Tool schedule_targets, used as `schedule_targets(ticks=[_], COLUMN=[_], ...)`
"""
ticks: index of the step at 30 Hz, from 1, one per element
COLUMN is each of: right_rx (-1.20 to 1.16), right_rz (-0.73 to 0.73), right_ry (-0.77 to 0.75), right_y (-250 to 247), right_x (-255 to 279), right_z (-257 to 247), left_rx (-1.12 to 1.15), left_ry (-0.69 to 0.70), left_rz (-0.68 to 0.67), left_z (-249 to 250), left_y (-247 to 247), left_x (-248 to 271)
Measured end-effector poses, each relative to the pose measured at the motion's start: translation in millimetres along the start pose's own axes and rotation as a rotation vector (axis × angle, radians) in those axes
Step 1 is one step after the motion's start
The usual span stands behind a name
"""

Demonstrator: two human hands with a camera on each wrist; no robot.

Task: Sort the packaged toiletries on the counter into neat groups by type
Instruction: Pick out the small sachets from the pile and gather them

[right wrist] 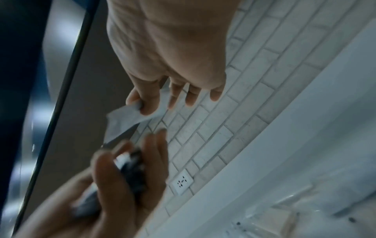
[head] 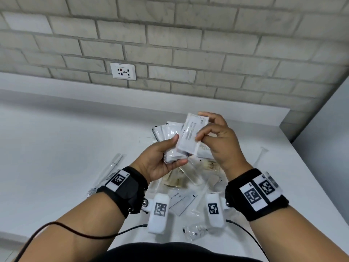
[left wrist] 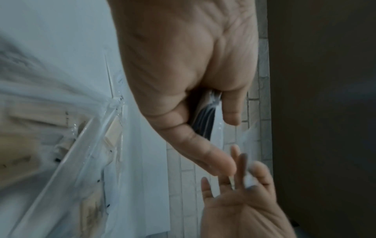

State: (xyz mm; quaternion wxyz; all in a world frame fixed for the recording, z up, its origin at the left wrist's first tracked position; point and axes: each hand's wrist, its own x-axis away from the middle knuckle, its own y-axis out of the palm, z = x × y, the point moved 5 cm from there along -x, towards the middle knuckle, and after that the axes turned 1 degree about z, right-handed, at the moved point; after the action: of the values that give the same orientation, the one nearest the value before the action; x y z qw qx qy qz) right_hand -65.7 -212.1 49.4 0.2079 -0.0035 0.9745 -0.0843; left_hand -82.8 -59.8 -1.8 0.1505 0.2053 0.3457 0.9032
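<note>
Above the counter my left hand (head: 166,154) grips a stack of flat clear-and-white sachets (head: 171,138), thumb on top and fingers underneath. My right hand (head: 211,133) pinches a single white sachet (head: 192,134) between thumb and forefinger, holding it tilted just over the stack. In the right wrist view that white sachet (right wrist: 130,119) hangs from my fingertips above the left hand's stack (right wrist: 132,169). In the left wrist view the stack (left wrist: 205,116) shows edge-on between my thumb and fingers. More packets (head: 188,178) lie loose on the counter below my hands.
A white counter (head: 66,148) meets a brick-tile wall with a socket (head: 123,71). A long clear-wrapped item (head: 111,167) lies at the left, a toothpaste sachet (head: 182,202) and a small tube packet (head: 196,231) near me, another thin wrapped item (head: 260,156) at the right.
</note>
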Motion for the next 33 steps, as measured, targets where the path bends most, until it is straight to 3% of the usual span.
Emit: schedule_targets(ticks=[3, 7, 11, 13, 16, 23, 26, 30, 33], right_rx=[0.064, 0.035, 0.256, 0.498, 0.771, 1.139, 0.953, 0.124, -0.222], right_rz=[0.018, 0.037, 0.130, -0.055, -0.333, -0.507, -0.488, -0.283, -0.260], right_ry=[0.033, 0.033, -0.186, -0.315, -0.160, 0.073, 0.226, 0.521, 0.645], right_y=[-4.4, -9.2, -17.6, -8.7, 5.5, 12.0, 4.9, -0.6, 30.6], right_x=[4.4, 3.4, 2.2, -0.3, -4.0, 0.0, 1.1, 9.6, 20.5], right_z=[14.7, 22.5, 3.0, -13.4, -22.4, -4.5, 22.9, 55.6, 62.3], left_rx=[-0.101, -0.164, -0.286, -0.410, -0.457, -0.486, -0.356, -0.163, -0.196], left_ry=[0.040, 0.096, 0.084, 0.065, 0.089, 0.007, -0.044, -0.027, 0.009], left_rz=[-0.018, 0.073, 0.116, 0.097, 0.064, 0.089, 0.128, 0.169, 0.165], left_z=[-2.6, -5.9, -1.1, 2.8, 10.5, -2.5, -6.0, 3.1, 6.7], left_y=[8.0, 3.0, -5.1, -4.0, -2.1, -19.9, -32.6, -52.3, -56.5], left_x=[-3.0, -9.1, -8.4, -6.5, -5.5, -3.5, -2.5, 0.6, 1.8])
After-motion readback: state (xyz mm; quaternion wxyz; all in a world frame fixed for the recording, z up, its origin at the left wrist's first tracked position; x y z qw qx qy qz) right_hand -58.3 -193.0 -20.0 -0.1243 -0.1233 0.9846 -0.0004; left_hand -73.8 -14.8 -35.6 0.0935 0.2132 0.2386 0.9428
